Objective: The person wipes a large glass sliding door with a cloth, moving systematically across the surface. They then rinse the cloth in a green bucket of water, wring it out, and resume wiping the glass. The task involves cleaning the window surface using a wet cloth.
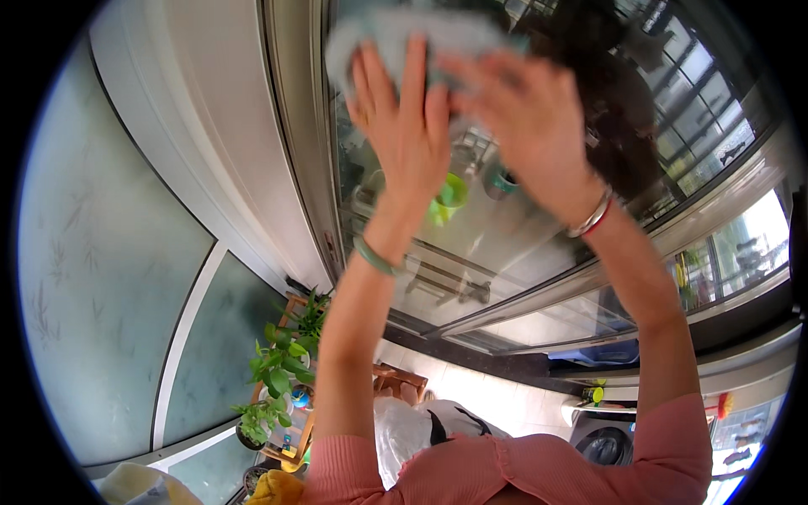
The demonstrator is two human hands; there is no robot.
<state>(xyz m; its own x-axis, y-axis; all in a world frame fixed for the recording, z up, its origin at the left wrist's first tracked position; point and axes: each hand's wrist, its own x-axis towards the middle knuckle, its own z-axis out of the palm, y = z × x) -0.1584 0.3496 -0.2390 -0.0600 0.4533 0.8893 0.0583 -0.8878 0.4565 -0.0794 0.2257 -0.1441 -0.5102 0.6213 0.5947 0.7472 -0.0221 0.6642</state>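
A pale grey-green cloth (421, 35) lies against the upper part of a glass pane (497, 227), its outline smeared by motion. My left hand (397, 114) presses it with fingers stretched out and apart, a green bangle round the wrist. Just to the right, my right hand (530, 118) is raised with its fingers pointing at the cloth's lower edge. Those fingers are blurred, so I cannot tell whether they grip the cloth. A silver bangle and a red band circle the right wrist. Reflections of window bars and a bright green container show in the glass.
A metal frame (299, 126) borders the glass on the left, beside a frosted panel (109, 278). Below left, potted plants (282, 362) stand on a wooden rack (290, 421). A yellow cloth (278, 488) is at the bottom. A dark round-doored appliance (604, 442) stands lower right.
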